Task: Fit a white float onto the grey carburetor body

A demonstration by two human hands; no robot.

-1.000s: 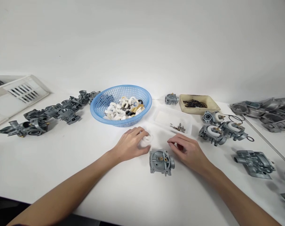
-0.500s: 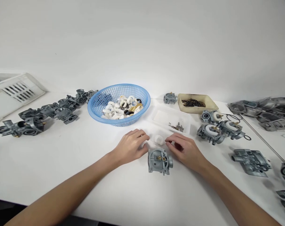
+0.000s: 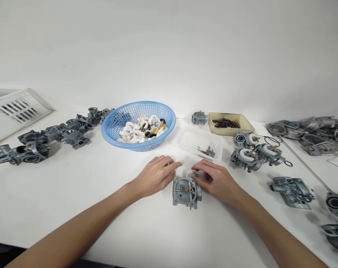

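Observation:
A grey metal carburetor body (image 3: 186, 192) rests on the white table between my hands, its open face with brass jets showing. Just behind it is a small white float (image 3: 189, 174) with a little metal part on its right. The fingers of my right hand (image 3: 216, 180) are closed around the float's right side. My left hand (image 3: 156, 176) is beside the carburetor's upper left, fingers apart, index stretched to the right, with nothing in it.
Behind my hands stand a blue basket (image 3: 105, 131) of white floats and a clear tray (image 3: 182, 138) with small metal pins. A yellowish box (image 3: 230, 131) holds black rings. More carburetors (image 3: 245, 158) sit on the right and others (image 3: 74, 137) on the left.
My right hand has moved onto the float, which has turned and now shows its metal part. My left index finger has stretched further right. The view has shifted slightly.

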